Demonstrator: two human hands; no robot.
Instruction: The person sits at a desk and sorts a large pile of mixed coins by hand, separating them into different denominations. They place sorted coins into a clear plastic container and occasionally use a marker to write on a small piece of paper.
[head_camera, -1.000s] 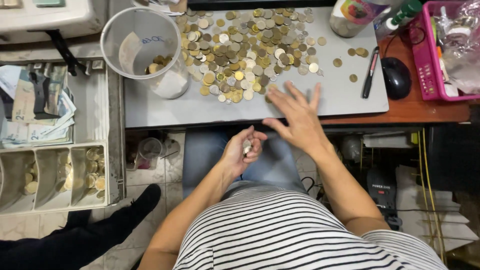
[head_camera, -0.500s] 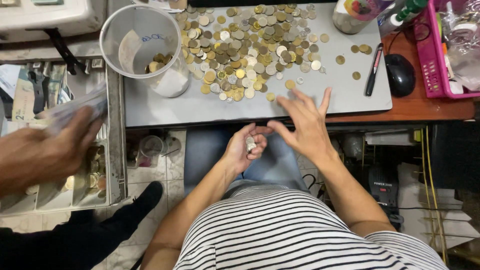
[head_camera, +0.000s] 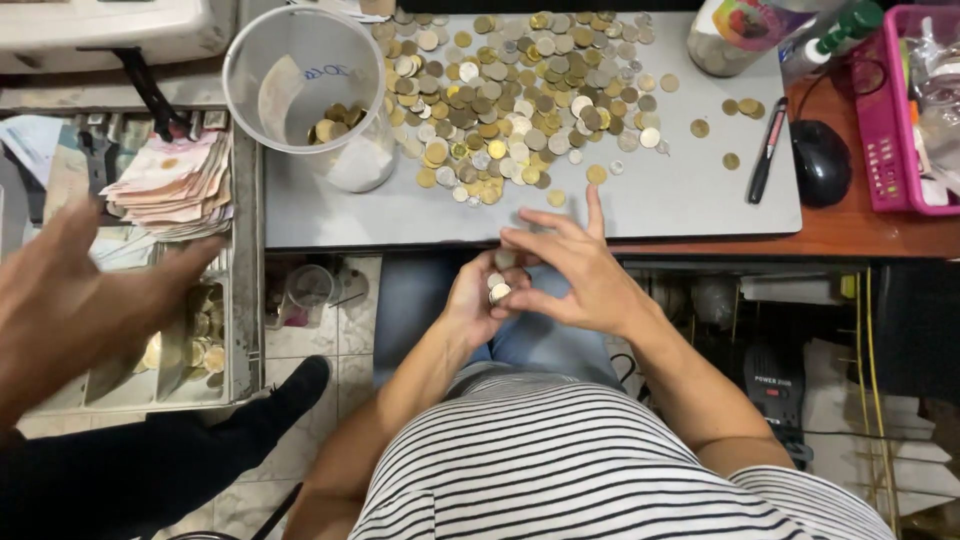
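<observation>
Just below the front edge of the grey board (head_camera: 680, 205), the left hand (head_camera: 480, 300) lay cupped palm up over the lap, its fingers half curled around a small stack of silvery coins (head_camera: 495, 288). The right hand (head_camera: 575, 275), which half a second earlier had been spread open above the board's edge, had drawn back and down to meet it; its thumb and first fingers were pinched close at the coins in the left palm, the index finger pointing up toward the board, though whether they actually gripped a coin could not be told. The coin heap (head_camera: 510, 100) remained spread over the far half of the board, with a single gold coin (head_camera: 597, 174) lying apart near its front. The clear plastic cup (head_camera: 310, 95) stood at the board's left corner with a few coins in its bottom. At the left, another person's hand (head_camera: 70, 295) had let go of the banknotes (head_camera: 175, 180), which now lay stacked in the cash drawer (head_camera: 245, 300), and hovered open over the coin compartments. A black marker (head_camera: 768, 150) and a computer mouse (head_camera: 820, 162) lay at the right.
</observation>
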